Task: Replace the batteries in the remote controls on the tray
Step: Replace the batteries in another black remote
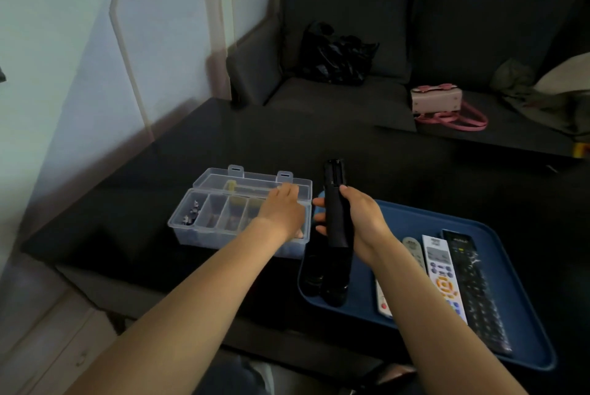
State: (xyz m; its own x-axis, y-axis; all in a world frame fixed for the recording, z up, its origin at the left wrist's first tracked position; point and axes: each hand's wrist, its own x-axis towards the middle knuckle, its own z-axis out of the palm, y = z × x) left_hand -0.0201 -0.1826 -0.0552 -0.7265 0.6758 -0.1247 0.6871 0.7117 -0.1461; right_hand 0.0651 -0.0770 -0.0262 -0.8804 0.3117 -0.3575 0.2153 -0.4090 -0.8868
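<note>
Black and slim, a remote control (335, 203) stands nearly upright in the right hand (360, 219), whose fingers curl around it above the near-left corner of a blue tray (523, 324) on a dark surface (255, 145). The left hand (282, 211) reaches, fingers extended and relaxed, over the right end of an open clear plastic box (204, 228) with dividers, just left of the tray. Three more remotes, a small grey one (413, 249), a white one (442, 273) and a long black one (475, 289), lie side by side on the tray, with other dark remotes (325, 279) at its left edge.
</note>
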